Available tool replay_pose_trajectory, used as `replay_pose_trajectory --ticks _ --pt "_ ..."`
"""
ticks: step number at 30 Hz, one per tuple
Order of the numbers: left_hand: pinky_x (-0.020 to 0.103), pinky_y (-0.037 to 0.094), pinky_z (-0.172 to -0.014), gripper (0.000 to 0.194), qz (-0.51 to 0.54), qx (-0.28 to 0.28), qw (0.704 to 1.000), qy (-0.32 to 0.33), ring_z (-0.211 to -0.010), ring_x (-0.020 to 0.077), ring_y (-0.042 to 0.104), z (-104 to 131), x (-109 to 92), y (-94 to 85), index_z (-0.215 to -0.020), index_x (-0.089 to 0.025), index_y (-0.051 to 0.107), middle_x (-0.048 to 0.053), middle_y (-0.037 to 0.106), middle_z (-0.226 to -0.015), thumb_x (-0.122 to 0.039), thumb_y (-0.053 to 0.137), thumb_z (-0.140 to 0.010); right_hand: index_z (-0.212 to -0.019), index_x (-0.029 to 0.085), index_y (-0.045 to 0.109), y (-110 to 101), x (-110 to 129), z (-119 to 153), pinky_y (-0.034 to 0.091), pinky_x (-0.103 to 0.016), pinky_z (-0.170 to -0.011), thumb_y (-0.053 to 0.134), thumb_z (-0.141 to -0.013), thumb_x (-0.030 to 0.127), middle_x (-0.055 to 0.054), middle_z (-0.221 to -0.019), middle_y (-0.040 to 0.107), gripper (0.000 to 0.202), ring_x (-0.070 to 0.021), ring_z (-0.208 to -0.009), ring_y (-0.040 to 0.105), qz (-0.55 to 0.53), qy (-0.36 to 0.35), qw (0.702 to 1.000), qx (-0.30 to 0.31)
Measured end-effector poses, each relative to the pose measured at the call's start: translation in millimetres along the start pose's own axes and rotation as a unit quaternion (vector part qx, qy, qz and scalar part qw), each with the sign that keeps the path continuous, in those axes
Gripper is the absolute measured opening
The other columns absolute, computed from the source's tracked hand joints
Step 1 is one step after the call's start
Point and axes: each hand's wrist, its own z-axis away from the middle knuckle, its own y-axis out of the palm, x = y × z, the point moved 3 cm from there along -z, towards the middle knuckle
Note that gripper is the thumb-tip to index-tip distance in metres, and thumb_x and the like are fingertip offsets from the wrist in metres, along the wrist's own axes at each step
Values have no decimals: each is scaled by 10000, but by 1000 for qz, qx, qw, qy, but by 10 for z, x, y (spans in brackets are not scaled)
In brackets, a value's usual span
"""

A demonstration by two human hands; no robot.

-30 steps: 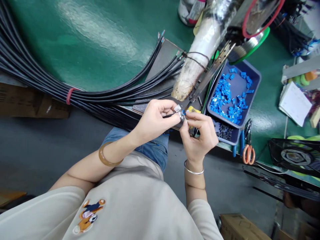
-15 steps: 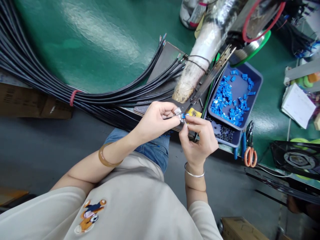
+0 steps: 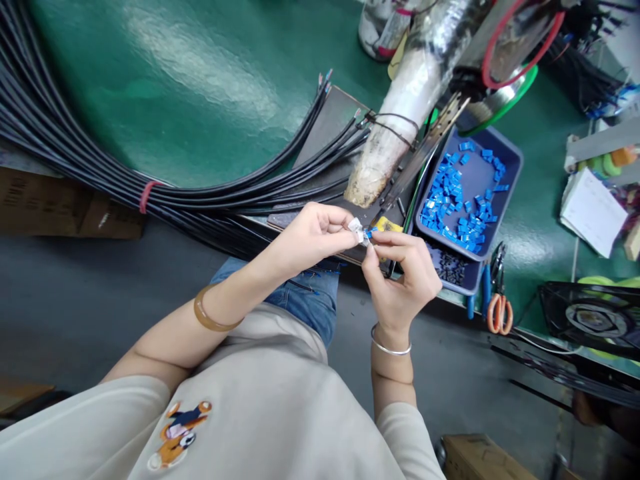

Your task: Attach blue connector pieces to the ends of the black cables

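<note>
Where the two hands are brought nearly together over the near edge of the worktop (image 3: pixel 200 87), a small blue piece (image 3: pixel 370 233) is seen between the fingertips, just beside a white piece (image 3: pixel 355 227). The white piece is pinched between thumb and fingers by the left hand (image 3: pixel 317 235). The fingers of the right hand (image 3: pixel 401 268) are bent in at the blue piece, with the index fingertip at its end; whether it is gripped there or only touched cannot be told. Both pieces are judged to be light and stiff, probably of smooth plastic, and easily lost from loose fingers; they are best taken by their flat sides, with the fine pale strands between them left unstrained, since these are likely to be easily bent.

Just beyond the hands, a yellow block (image 3: pixel 389 225) is partly covered by the right hand. Farther right, many loose blue pieces (image 3: pixel 443 193) are held in an upper tray (image 3: pixel 481 179), heaped mostly toward its left and near sides. Tiny black pieces (image 3: pixel 453 268) are contained in a lower tray (image 3: pixel 467 288), which is partly overlapped by the upper one. At the far side, a clear jar (image 3: pixel 373 33) is shown with whitish contents, not identifiable.
</note>
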Motion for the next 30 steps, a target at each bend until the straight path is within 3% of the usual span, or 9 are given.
replay_pose_trajectory --ticks 6,18,30 --pt "182 267 -461 87 31 5 999 -4 -441 15 295 -2 6 22 -631 -121 606 -84 412 -469 -131 667 -693 -800 208 596 0 -1 12 579 -279 -746 688 -780 67 13 -905 727 170 -120 -820 694 -5 2 1000 -8" --pt "177 298 -497 54 -11 -11 1000 21 -505 33 391 -11 2 29 -672 -117 608 -43 499 -552 -142 641 -707 -816 212 628 -18 18 -35 584 -290 -776 692 -788 73 17 -923 717 156 -122 -842 690 -8 8 1000 2" --pt "186 246 -479 83 -44 -5 999 4 -487 32 352 -11 -27 -4 -631 -119 587 -42 469 -531 -147 633 -694 -807 221 588 -25 48 -29 590 -272 -766 670 -794 84 12 -918 727 160 -121 -840 700 14 -14 1000 24"
